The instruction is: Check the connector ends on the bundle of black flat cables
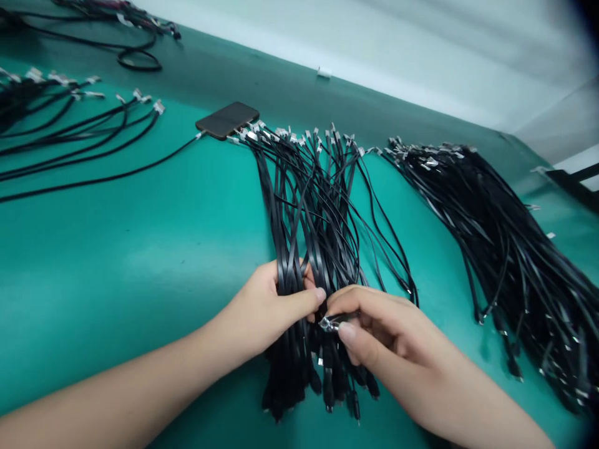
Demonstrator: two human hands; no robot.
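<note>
A bundle of flat black cables (318, 206) lies in front of me, silver connectors at its far end and dark plugs at its near end. My left hand (276, 305) is wrapped round part of it, thumb on top, some fingers hidden behind the strands. Close beside that thumb, my right hand (388, 343) is closed in a pinch on a few cable ends with small shiny metal tips (330, 323). How many ends it pinches I cannot tell. A dark phone (228, 120) lies at the bundle's far left, with a cable plugged into its near edge.
A larger pile of black cables (505, 237) covers the right side of the green table (140, 262). More cables with silver connectors (60, 118) lie at the left, and a darker tangle (112, 25) sits at the far left. A small white piece (324, 72) stands by the back edge.
</note>
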